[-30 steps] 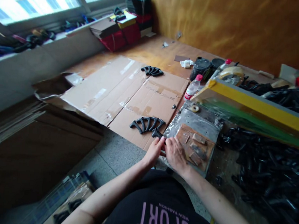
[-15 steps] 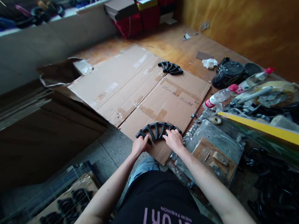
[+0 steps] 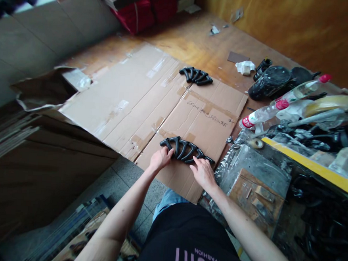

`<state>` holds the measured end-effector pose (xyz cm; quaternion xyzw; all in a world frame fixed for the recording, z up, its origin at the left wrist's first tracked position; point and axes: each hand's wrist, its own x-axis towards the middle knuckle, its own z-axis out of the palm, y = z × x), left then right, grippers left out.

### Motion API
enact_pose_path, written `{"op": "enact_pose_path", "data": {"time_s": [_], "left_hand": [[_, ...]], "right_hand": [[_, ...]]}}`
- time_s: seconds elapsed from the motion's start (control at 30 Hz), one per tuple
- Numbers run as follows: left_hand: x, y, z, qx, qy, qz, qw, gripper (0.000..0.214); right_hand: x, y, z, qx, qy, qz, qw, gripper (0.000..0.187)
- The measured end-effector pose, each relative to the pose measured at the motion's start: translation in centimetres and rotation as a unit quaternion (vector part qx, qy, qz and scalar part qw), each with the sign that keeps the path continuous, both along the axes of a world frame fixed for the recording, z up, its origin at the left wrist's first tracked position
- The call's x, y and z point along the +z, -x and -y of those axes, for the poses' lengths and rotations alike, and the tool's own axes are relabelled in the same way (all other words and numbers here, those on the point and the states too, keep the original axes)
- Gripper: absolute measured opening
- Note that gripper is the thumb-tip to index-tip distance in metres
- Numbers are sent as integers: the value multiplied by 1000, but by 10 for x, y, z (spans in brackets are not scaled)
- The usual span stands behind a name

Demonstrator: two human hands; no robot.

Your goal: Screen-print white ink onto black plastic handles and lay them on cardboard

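Observation:
A row of several black curved tube-like pieces (image 3: 182, 148) lies at the near end of a flattened cardboard sheet (image 3: 180, 129). They sit side by side, their curved legs leaning the same way. My left hand (image 3: 161, 158) is closed at the row's left end, its fingertips on the leftmost pieces. At the lower right, my right hand (image 3: 203, 172) has its fingers bent against the ends of the pieces; part of its grip is hidden. Farther off on the cardboard rests a second, similar black row (image 3: 196, 76), touched by neither hand.
Right of the cardboard are plastic bottles (image 3: 263, 115), black cups (image 3: 269, 82), a tape roll (image 3: 256, 143) and a yellow-edged board (image 3: 311, 168). A heap of black pieces (image 3: 328, 225) lies lower right. Cardboard sheets (image 3: 41, 153) stand at left; red bundles (image 3: 137, 14) sit at the back.
The near row has gone from a rounded arch to a flatter, slanted line, with both hands staying at its ends. My view has shifted slightly.

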<state>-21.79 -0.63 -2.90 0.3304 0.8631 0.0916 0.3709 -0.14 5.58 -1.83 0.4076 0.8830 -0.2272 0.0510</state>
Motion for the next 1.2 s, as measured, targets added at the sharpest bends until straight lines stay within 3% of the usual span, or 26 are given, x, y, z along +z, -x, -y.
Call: {"op": "enact_pose_path", "data": {"time_s": [0.2, 0.5, 0.7, 0.9, 1.0, 1.07, 1.2], "left_hand": [[10, -31, 10, 0, -138, -143, 980, 45], [5, -29, 7, 4, -66, -143, 988, 39], [2, -21, 11, -67, -113, -129, 983, 31], [5, -17, 16, -82, -151, -146, 974, 46], [5, -32, 25, -86, -211, -201, 953, 50], [4, -48, 28, -126, -241, -211, 939, 49], [-1, -80, 19, -155, -221, -209, 940, 55]], "right_hand": [[-2, 0, -1, -13, -4, -16, 1000, 42], [0, 2, -1, -33, 3, -15, 999, 40], [0, 6, 0, -44, 2, -30, 999, 40], [5, 8, 2, -43, 12, -16, 999, 43], [6, 8, 3, -44, 16, -10, 999, 43], [6, 8, 3, -45, 17, -9, 999, 43], [2, 8, 3, -41, 21, -15, 999, 43]]}}
